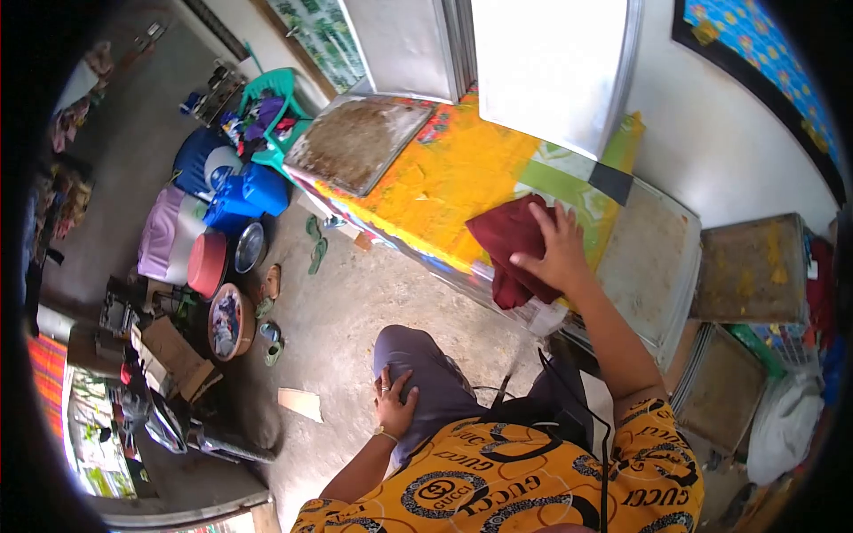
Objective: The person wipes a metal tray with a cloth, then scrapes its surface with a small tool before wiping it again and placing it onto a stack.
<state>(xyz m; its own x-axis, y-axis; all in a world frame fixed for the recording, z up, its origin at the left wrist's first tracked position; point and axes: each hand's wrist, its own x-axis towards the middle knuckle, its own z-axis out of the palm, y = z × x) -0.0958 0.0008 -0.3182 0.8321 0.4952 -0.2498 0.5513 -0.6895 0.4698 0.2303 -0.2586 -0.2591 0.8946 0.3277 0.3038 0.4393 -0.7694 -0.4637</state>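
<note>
A crumpled maroon cloth (505, 235) lies near the front edge of a table covered in yellow, green and white sheeting (462, 178). My right hand (558, 253) is over the right side of the cloth, its thumb and fingers spread apart. It appears to touch the fabric, but I cannot see a grip. My left hand (395, 407) rests on my knee in grey trousers (418, 355), with its fingers apart and nothing in them. A ring and a wristband show on that hand.
Flat, stained boards (360, 142) lie on the table's left end, and a pale board (649, 258) on its right. White framed panels (551, 71) lean at the back. Tubs, a basin (233, 322), slippers (317, 244) and a motorbike (164, 422) stand to the left.
</note>
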